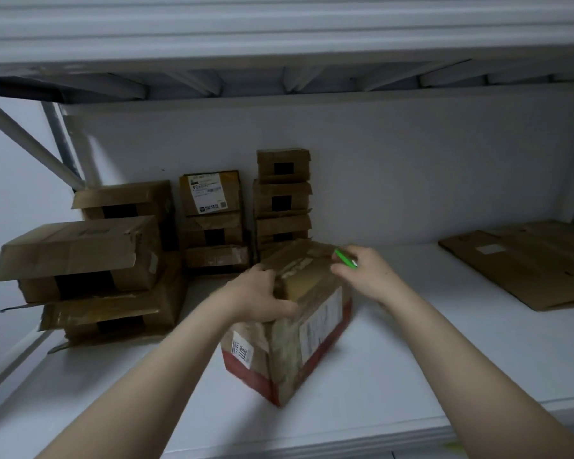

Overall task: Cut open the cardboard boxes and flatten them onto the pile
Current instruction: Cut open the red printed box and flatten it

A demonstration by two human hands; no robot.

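Bare forearms (166, 366) reach over a white shelf (428, 359) to a taped cardboard box (299, 329) with a red base, standing mid-shelf. The left grip (262, 293) curls over the box's top edge to steady it. The right grip (367, 274) pinches a green cutter (345, 258) at the far end of the top seam. Slitting the tape looks about to begin; next the blade must run along that seam. More stacked boxes (90, 270) wait at left, the flattened pile (527, 263) at right.

On the shelf (411, 359), a box (312, 326) lies between stacked boxes (80, 253) left and flattened pile (527, 263) right.
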